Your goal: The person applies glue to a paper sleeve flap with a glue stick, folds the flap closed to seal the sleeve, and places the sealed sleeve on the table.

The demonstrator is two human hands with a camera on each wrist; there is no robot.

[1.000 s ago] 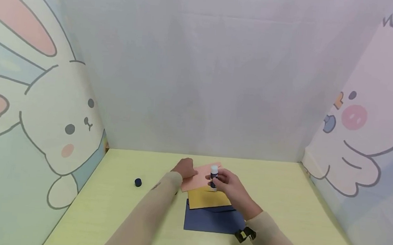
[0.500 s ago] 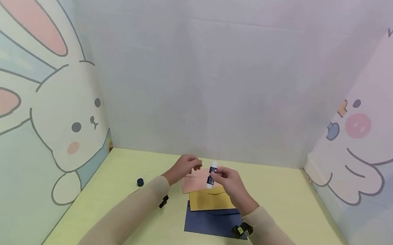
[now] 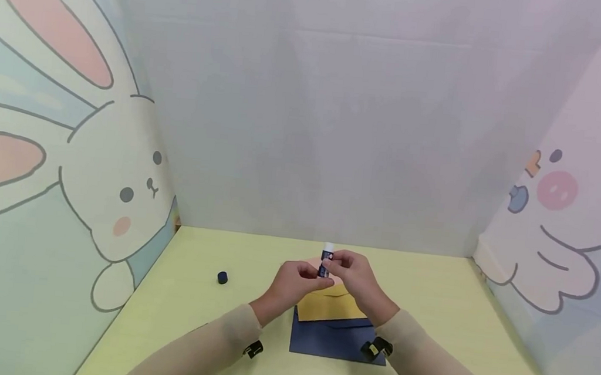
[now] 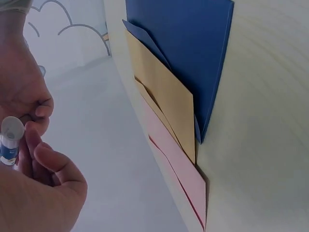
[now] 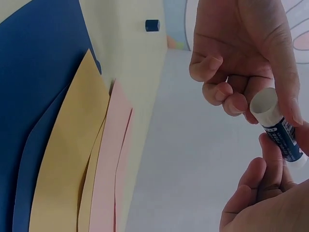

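A glue stick (image 3: 326, 261) with a dark blue label and white ends stands nearly upright between my hands in the head view. My right hand (image 3: 359, 280) pinches it around the label. At its lower white end (image 5: 264, 106), my left hand (image 3: 291, 284) pinches with thumb and fingers. Beneath the hands lie three overlapping envelopes: a pink one (image 5: 107, 154) at the back, a yellow one (image 3: 325, 308) in the middle and a navy one (image 3: 333, 342) in front. The hands hide much of the pink envelope in the head view.
A dark blue cap (image 3: 222, 278) sits on the pale yellow table (image 3: 428, 315), left of the envelopes. A plain pale wall (image 3: 304, 141) rises behind the table. Side panels carry a cartoon rabbit (image 3: 114, 196) and a pink-cheeked animal (image 3: 570, 191).
My left hand has lifted off the pink envelope and come over to the glue stick's lower end. The right hand keeps holding the stick in about the same place.
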